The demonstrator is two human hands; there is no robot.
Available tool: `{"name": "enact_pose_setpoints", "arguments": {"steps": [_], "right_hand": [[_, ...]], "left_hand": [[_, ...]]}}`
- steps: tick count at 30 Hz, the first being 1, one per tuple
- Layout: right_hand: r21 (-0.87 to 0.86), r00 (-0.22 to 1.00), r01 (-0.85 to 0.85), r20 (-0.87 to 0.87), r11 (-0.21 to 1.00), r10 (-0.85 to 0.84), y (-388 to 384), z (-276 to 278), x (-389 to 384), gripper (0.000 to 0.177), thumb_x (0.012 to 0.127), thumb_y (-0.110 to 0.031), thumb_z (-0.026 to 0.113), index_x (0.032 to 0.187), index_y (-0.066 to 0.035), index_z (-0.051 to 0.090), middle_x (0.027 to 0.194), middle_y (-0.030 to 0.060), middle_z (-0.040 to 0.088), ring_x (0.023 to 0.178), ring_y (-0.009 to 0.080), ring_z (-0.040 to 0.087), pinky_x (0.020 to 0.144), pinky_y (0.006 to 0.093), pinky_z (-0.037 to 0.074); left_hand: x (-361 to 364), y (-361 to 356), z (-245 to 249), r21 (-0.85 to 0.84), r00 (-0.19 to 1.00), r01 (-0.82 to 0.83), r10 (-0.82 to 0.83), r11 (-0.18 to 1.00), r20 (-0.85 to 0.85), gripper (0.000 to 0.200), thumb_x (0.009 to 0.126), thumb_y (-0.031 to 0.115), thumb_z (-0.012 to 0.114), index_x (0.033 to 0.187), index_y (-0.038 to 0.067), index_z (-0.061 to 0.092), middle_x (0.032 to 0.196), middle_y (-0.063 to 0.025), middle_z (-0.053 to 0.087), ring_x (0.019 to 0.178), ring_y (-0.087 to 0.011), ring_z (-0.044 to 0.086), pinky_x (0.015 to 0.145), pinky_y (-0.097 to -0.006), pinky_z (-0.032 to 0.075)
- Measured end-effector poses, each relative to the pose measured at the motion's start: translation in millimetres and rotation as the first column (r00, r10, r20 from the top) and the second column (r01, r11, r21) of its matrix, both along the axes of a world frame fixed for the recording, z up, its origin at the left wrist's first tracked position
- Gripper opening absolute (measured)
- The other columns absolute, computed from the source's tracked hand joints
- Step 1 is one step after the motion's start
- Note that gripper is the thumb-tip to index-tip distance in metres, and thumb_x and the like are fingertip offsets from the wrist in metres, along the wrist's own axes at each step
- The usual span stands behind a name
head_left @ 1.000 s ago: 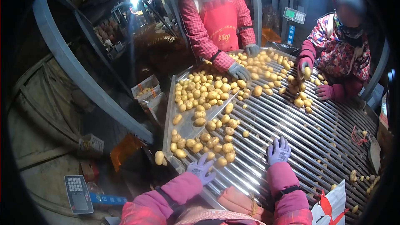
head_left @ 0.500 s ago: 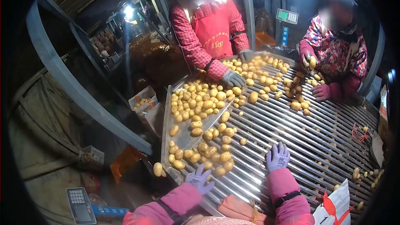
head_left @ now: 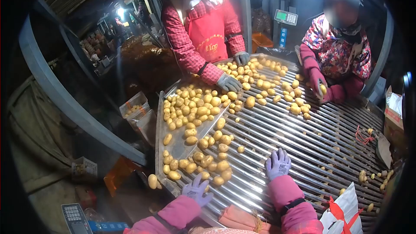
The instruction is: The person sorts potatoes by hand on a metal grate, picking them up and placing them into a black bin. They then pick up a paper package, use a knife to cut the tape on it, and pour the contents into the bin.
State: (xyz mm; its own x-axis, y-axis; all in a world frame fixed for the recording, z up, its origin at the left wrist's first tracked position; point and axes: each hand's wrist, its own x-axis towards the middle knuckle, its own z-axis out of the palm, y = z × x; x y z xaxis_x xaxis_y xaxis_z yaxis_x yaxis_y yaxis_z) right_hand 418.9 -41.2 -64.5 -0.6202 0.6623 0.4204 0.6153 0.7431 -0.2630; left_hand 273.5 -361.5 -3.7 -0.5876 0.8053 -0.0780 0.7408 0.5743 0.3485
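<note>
My left hand [head_left: 197, 191], in a pale lilac glove, rests at the near left edge of the metal sorting table [head_left: 255, 182]. Its fingers are spread, just below a cluster of yellow potatoes [head_left: 203, 158], and no potato shows in its grasp. Further right, my right hand [head_left: 277, 164] wears a matching glove and lies with stretched fingers on bare rollers. One small potato [head_left: 241, 149] sits on the rollers to its upper left. A larger heap of potatoes [head_left: 190, 104] covers the table's left side.
Across the table a co-worker in a red apron [head_left: 212, 34] has gloved hands on potatoes. At the right, another co-worker [head_left: 338, 56] holds a potato. A folded pink cloth [head_left: 245, 219] and a white-and-red bag [head_left: 344, 212] lie at the near edge. Scales [head_left: 286, 17] stand behind.
The whole view has shifted, so things appear further left. The right co-worker has brought both hands together around a potato; one hand was on the rollers before. My hands stay in about the same places.
</note>
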Motion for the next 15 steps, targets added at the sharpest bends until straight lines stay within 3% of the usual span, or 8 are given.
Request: {"name": "enact_pose_setpoints", "arguments": {"steps": [3,5,15], "right_hand": [[-0.026,1.0,0.024,-0.001,0.999,-0.024,-3,4,-2,0.04,0.084,-0.031,0.055,0.115,-0.007,0.059,0.132,0.0188,0.048,0.126,0.0374,0.039,0.101,0.0513,0.03],[-0.041,1.0,0.005,-0.013,0.999,-0.006,-3,6,0,0.043,0.084,-0.032,0.054,0.119,-0.008,0.058,0.132,0.0191,0.048,0.125,0.038,0.04,0.102,0.0523,0.029],[0.016,0.999,0.011,-0.048,1.0,-0.01,-4,4,-1,0.039,0.083,-0.034,0.056,0.113,-0.01,0.059,0.13,0.0172,0.049,0.123,0.0365,0.04,0.101,0.0517,0.029]], "left_hand": [[0,0,2,0.038,0.997,0.031,-0.028,0.999,-0.07,0.06,0.072,0.044,0.069,0.121,0.011,0.058,0.14,-0.018,0.038,0.102,-0.0377,0.058,0.089,-0.0475,0.045],[1,2,6,-0.017,1.0,-0.009,0.009,1.0,-0.029,0.062,0.075,0.046,0.064,0.126,0.013,0.053,0.141,-0.0132,0.036,0.107,-0.0361,0.055,0.092,-0.0484,0.041],[0,-3,2,0.015,1.0,-0.01,0.01,1.0,-0.009,0.062,0.077,0.047,0.061,0.126,0.009,0.055,0.144,-0.0131,0.034,0.119,-0.0321,0.049,0.098,-0.0455,0.037]]}}
